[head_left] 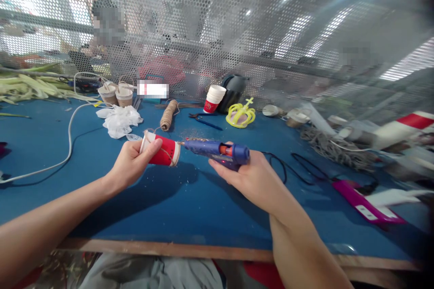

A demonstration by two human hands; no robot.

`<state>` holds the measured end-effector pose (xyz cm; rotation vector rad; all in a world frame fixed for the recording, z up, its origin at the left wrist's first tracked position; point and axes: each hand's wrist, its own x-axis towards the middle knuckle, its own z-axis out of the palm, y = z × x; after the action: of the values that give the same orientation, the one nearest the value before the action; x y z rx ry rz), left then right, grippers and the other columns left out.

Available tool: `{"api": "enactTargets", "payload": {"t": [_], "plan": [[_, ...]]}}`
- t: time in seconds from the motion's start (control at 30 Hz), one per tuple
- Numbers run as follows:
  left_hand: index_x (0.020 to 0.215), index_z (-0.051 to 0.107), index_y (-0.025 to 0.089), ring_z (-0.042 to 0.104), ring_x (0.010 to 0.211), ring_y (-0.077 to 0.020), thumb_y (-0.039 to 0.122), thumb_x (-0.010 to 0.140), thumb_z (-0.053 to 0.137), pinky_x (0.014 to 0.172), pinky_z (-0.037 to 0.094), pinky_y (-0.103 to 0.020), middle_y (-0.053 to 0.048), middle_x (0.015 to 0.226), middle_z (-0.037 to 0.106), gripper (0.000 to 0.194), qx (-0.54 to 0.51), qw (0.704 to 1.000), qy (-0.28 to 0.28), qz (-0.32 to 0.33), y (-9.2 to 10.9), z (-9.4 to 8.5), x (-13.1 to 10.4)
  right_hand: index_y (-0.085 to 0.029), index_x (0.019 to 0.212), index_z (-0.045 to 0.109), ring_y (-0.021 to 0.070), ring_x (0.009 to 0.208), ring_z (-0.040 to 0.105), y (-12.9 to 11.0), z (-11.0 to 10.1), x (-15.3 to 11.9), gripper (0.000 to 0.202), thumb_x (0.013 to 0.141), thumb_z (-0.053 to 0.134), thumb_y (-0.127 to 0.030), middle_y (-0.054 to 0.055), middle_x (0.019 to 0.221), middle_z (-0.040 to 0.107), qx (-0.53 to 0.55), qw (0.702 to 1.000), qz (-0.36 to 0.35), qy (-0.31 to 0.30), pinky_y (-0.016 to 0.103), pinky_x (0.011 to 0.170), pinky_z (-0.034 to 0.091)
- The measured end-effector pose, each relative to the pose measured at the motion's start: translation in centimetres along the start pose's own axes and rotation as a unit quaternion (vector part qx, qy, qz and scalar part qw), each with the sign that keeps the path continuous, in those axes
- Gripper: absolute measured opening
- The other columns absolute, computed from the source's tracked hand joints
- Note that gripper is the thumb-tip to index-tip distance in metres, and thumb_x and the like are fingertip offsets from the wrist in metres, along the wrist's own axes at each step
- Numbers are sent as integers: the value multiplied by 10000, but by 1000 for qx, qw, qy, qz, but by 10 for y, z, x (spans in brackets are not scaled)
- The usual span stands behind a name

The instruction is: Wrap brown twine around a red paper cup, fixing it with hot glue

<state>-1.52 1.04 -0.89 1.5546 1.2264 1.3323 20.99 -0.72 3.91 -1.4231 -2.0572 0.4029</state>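
Observation:
My left hand [135, 158] grips a red and white paper cup [165, 150], tilted on its side with its base toward the right. Some twine runs along the cup's side and around its base edge. In my right hand [251, 176] is a blue hot glue gun [217, 149], an orange part showing in its body. Its nozzle points left and is at the base edge of the cup; whether it touches I cannot tell. Behind the cup lies a roll of twine [168, 115], with a strand leading toward the cup.
On the blue table [169, 216] are pliers [205, 121], stacked paper cups [214, 98], a yellow crown-shaped piece [240, 114] and crumpled white plastic [119, 120]. Two twine-wrapped cups [115, 95] stand at back left. A purple power strip [368, 203] and cables lie right. A perforated metal screen [190, 22] rises behind.

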Motion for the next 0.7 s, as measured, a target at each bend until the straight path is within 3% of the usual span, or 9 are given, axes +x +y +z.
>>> {"api": "enactTargets", "payload": {"t": [0.7], "plan": [[525,585,122,396,476,-81,434,736,511,467,341,-191,19,495,525,384,-43,998,-18,-48,-2,1,1,-186,623,493,75,440,385,-7,-5,-5,193,732,565,-328,-54,510,457,16,999,35,-30,199,401,325]]}}
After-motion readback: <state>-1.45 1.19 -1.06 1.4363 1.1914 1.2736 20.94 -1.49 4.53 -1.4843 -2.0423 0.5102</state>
